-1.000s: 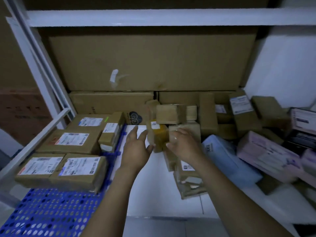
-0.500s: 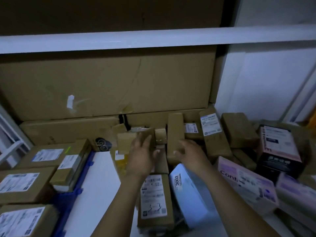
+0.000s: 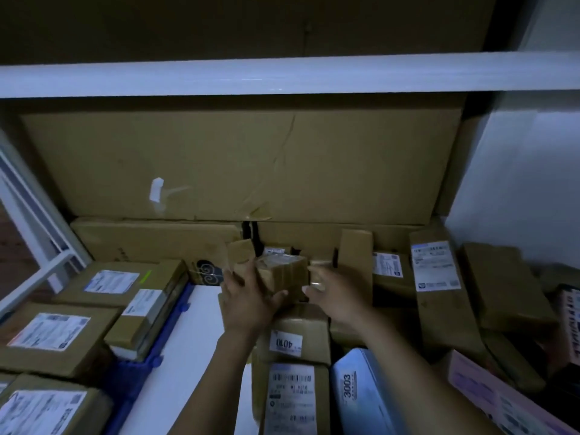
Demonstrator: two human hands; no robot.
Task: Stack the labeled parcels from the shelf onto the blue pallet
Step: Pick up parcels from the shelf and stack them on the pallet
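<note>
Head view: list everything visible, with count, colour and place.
small taped parcel: one, brown, shelf pile, between the hands
blue pallet: one, blue, lower left
labelled parcels: at least four, brown, on the pallet
large carton: one, brown, back
shelf beam: one, white, top
parcel marked 4010: one, brown, below the hands
packet marked 3003: one, blue-white, bottom centre
pink box: one, bottom right
left hand: grips the small parcel's left side
right hand: fingers at its right edge

Stockroom; labeled parcels [image 3: 293, 394] on white shelving [image 3: 282, 78]
</note>
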